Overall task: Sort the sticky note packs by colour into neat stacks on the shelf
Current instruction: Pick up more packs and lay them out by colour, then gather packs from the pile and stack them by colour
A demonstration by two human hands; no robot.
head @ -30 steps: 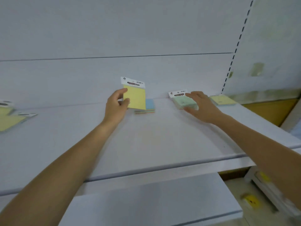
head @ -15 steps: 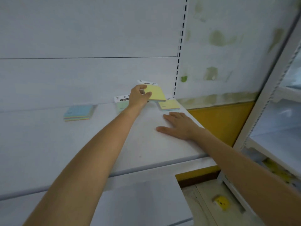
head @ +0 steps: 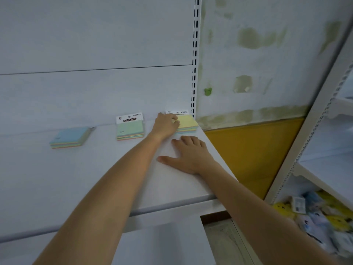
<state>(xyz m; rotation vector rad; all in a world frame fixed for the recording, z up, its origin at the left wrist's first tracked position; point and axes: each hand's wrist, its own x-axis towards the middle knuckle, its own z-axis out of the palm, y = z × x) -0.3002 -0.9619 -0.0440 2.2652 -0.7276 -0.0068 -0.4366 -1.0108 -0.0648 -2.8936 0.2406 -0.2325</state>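
My left arm is stretched long across the frame, from lower left up to centre. My left hand (head: pixel 166 124) is at the back of the shelf (head: pixel 91 180) with its fingers curled over the near left edge of the yellow stack (head: pixel 188 122). My right hand (head: pixel 188 155) lies palm down on the shelf board, fingers straight and lightly spread, thumb out to the left, gripping nothing.

My left thumb is tucked out of sight, so I can't tell how far under the packs the grip goes. The knuckles cover the stack's left corner and part of its white header card. The print on that card is too small to read. Lower right, the goods on the side rack (head: pixel 322 134) are a blur of yellow and blue.

The yellow stack sits right of centre, in the shelf's back right corner against the slotted upright (head: pixel 194 54), just above my right fingertips but not touching them. The green stack (head: pixel 129 129) lies to the left of my left wrist, apart from it. The blue stack (head: pixel 69 137) is farther left, well clear of both hands.
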